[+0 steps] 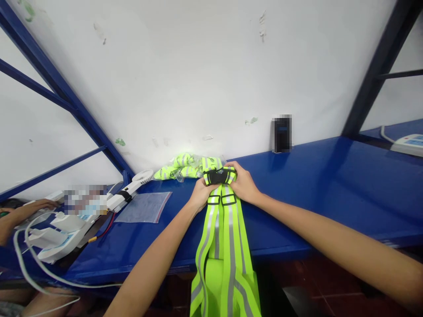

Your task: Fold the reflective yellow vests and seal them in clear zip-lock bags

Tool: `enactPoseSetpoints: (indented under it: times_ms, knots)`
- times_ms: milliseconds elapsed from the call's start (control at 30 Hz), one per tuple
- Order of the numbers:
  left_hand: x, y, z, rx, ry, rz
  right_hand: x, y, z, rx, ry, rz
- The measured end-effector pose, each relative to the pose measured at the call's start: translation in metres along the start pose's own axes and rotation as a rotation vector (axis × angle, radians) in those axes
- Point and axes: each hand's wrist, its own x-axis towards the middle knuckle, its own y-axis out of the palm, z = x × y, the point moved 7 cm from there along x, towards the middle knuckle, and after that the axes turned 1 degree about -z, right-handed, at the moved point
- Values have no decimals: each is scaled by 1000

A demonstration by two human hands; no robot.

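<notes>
A neon yellow reflective vest (228,246) of straps with silver stripes hangs over the near table edge towards me. Its upper end is gathered into a small bundle with black elastic, between my two hands. On the left side, my left hand (200,193) grips the bundle with closed fingers. My right hand (243,181) pinches the other side, fingers wrapped behind it. Black strap sliders sit just below the hands. Right behind them lie several similar folded vests (185,165) in clear plastic bags against the wall.
A clear zip bag (143,208) lies flat on the blue table (297,198). Left of it are a white handheld fan (142,177), a white power strip (61,240) and cables. A dark box (282,134) leans at the wall. Another person's hand (41,205) is at far left.
</notes>
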Motion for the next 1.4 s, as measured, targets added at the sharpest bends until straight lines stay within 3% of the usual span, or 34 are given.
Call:
enactPoseSetpoints:
  times_ms: [233,500,667,933,1200,1400]
  knots:
    - [2,-2,-4,32,80,-19,-1,7,-4,148,33,17]
    - [3,-18,-19,195,210,-140,0,18,4,343,74,363]
    - [1,-14,-23,135,250,-140,2,21,-6,559,265,291]
    - [2,-15,-5,-60,84,-168,-3,34,-16,890,457,267]
    - [-1,-13,-31,224,348,-180,-3,29,-14,1013,486,171]
    - [-3,-9,-32,246,359,-157,-4,30,-14,997,552,180]
